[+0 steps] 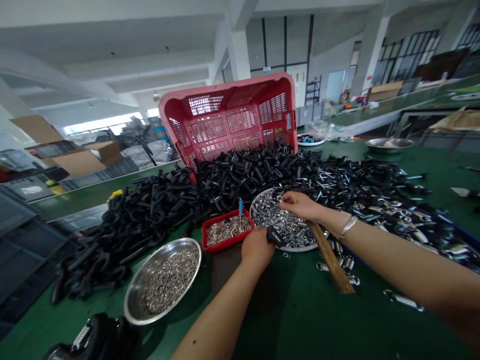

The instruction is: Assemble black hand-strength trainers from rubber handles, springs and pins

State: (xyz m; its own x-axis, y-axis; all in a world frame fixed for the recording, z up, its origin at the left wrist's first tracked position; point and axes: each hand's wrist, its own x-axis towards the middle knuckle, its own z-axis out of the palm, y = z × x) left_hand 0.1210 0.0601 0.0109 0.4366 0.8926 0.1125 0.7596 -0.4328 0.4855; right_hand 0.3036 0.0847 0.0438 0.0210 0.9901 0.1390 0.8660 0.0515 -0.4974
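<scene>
My left hand (pixel 257 246) is closed around a small black plastic part (pixel 275 235) just in front of a round metal dish of silver washers (pixel 273 216). My right hand (pixel 299 204) reaches over that dish with fingers pinched in the washers; what it pinches is too small to name. A silver bracelet (pixel 347 226) sits on the right wrist. A small red tray of metal pins (pixel 226 229) lies left of the dish.
A large heap of black plastic parts (pixel 232 180) spreads across the green table (pixel 300 310), spilling from a tipped red crate (pixel 232 117). A steel bowl of small rings (pixel 165 280) stands near left. A wooden stick (pixel 332 260) and loose springs (pixel 403 300) lie at right.
</scene>
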